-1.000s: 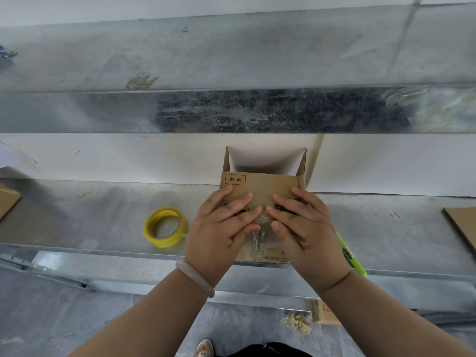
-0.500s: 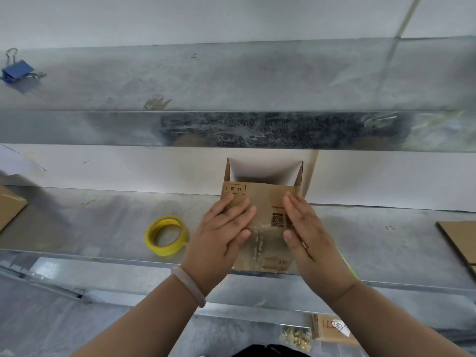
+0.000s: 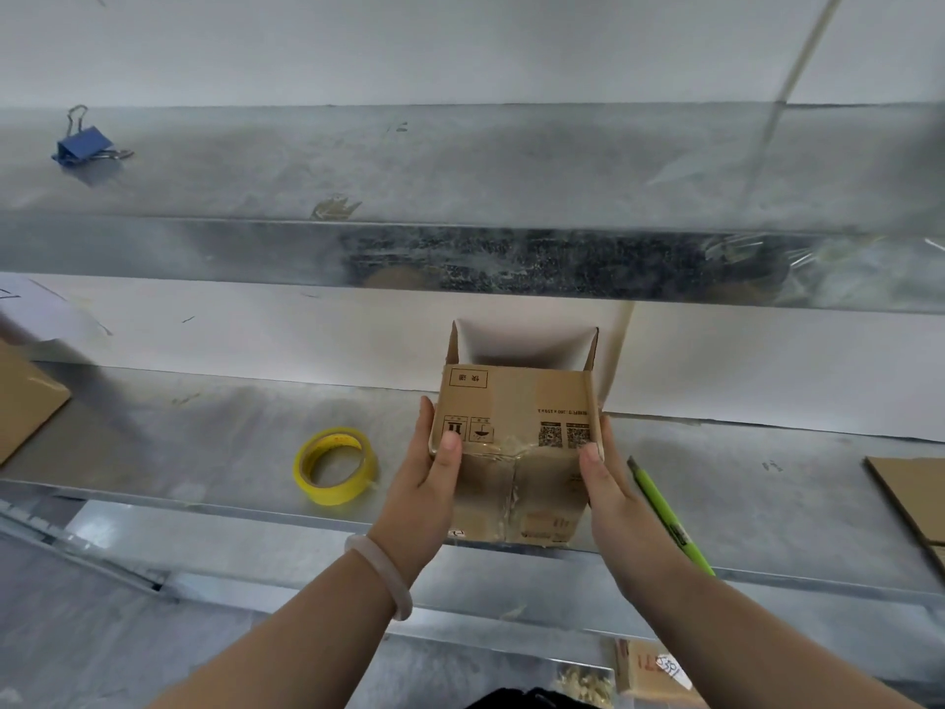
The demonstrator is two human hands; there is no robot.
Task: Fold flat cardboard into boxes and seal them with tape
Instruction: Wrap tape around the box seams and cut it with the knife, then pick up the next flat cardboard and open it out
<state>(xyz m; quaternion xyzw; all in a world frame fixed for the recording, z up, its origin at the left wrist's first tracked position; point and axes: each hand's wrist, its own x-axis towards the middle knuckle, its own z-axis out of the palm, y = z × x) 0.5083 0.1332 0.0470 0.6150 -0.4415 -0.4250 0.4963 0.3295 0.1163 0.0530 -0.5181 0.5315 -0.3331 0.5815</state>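
The left grip (image 3: 424,483) is clamped on the left side of a small brown cardboard box (image 3: 511,401). Its thumb lies on the near face and its fingers go round the side. The right grip (image 3: 608,483) is clamped on the right side the same way, thumb at the near edge.

The box sits on the shiny grey metal table (image 3: 204,442), close to the front edge, between the two hands. Its far end is open, with flaps sticking up by the white wall. Shiny clear tape runs over the closed seam on the near face. Black signs and two square codes are printed on it.

Half a second ago both hands lay flat on top of the box, fingers close together. Now they have moved apart to its sides, so the prints show.

A yellow roll of tape (image 3: 307,473) lies near on the left. A green marker pen (image 3: 665,514) lies just beside the right hand.
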